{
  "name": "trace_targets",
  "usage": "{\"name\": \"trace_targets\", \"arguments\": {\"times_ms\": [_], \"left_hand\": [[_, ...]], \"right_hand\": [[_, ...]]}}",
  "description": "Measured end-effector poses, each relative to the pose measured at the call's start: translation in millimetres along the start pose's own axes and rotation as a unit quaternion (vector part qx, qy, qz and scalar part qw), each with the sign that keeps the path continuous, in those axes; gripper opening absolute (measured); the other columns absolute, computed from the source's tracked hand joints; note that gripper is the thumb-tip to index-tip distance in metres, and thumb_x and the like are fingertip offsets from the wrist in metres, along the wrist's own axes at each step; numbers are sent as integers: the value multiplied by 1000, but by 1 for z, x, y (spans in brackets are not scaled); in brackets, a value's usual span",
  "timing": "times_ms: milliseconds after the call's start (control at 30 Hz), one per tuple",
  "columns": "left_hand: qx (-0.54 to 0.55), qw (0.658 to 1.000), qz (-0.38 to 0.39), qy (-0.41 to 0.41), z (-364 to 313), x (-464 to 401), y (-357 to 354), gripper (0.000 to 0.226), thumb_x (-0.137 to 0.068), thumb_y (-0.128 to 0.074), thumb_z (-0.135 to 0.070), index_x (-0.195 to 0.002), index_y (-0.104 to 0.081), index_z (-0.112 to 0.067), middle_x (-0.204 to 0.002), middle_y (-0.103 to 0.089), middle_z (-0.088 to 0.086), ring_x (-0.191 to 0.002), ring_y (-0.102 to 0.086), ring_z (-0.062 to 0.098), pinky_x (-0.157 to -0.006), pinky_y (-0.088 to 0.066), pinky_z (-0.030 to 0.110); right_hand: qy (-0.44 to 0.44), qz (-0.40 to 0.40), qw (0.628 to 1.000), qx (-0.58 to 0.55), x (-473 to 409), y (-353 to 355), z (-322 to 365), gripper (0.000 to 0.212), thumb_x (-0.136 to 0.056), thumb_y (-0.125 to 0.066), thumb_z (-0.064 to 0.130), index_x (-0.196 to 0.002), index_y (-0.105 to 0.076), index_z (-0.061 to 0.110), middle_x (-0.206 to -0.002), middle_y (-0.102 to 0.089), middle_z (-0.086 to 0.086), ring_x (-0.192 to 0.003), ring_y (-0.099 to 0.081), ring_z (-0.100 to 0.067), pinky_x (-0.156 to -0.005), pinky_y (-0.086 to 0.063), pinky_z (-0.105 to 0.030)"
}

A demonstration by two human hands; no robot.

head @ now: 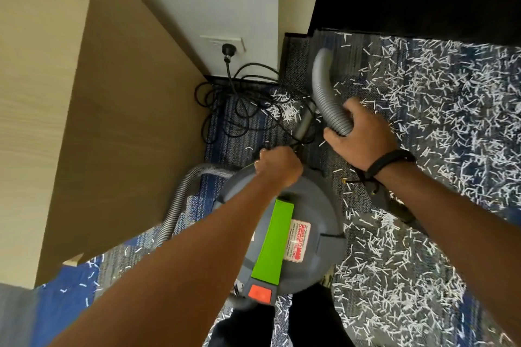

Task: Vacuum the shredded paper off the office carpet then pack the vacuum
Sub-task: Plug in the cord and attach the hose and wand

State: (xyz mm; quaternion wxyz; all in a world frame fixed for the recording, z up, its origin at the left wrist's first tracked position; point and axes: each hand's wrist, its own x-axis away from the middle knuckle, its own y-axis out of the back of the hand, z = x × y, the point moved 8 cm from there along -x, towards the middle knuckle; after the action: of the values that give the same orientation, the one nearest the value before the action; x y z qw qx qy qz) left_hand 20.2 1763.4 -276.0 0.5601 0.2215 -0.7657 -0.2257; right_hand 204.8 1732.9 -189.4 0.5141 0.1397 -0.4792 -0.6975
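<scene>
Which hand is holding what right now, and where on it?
Right hand grips the grey ribbed hose partway along its length. Left hand is curled at the vacuum canister's far top edge; what it holds cannot be told.

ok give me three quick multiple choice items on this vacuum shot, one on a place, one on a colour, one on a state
1. Where does the vacuum stand?
A on the carpet
B on a desk
C on a chair

2. What colour is the strip on top of the vacuum?
A yellow
B green
C white

3. The power cord's plug is
A lying loose on the floor
B held in a hand
C in the wall socket

Answers:
1 A, paper shreds lie on the floor around it.
2 B, bright green above an orange button.
3 C, it sits in the socket, while the right hand grips the hose.
</scene>
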Motion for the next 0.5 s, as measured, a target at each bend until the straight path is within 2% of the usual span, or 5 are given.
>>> {"name": "trace_targets", "arguments": {"times_ms": [200,267,367,433,500], "left_hand": [[193,980,-21,30,0,-27,35,48,-100,-55,-8,-148,-51,-13,-137,-62,17,-121,-62,37,-101,-54,43],[261,963,-67,-6,-11,-33,54,78,-92,-71,-5,-157,-31,-20,-139,-58,13,-119,-62,29,-97,-55,41],[266,951,-92,-127,-55,-40,84,124,-73,-91,-2,-164,-13,-30,-152,-46,12,-132,-46,19,-110,-41,31],[229,950,-77,-196,-88,-39,96,110,-73,-90,-2,-161,-30,-29,-144,-54,13,-127,-55,22,-114,-45,38],[183,954,-49,-232,-109,-35,102,71,-81,-82,1,-143,-56,-24,-129,-64,7,-114,-63,21,-106,-54,44]], "right_hand": [[10,56,997,-52,20,50,7,26,-79,-77,33,-94,-57,26,-72,-61,-1,-59,-63,-24,-51,-57,-38],[15,88,992,-88,32,77,9,25,-78,-77,27,-96,-59,28,-75,-64,-5,-54,-64,-24,-47,-57,-40],[26,175,974,-141,56,109,16,31,-79,-79,11,-98,-62,29,-71,-66,-8,-50,-65,-23,-42,-56,-35],[25,228,962,-149,70,122,18,38,-77,-80,5,-102,-64,29,-73,-68,-8,-51,-65,-27,-45,-58,-39],[10,248,956,-157,77,135,16,41,-74,-83,13,-104,-64,32,-73,-70,-9,-52,-66,-28,-49,-59,-44]]}}
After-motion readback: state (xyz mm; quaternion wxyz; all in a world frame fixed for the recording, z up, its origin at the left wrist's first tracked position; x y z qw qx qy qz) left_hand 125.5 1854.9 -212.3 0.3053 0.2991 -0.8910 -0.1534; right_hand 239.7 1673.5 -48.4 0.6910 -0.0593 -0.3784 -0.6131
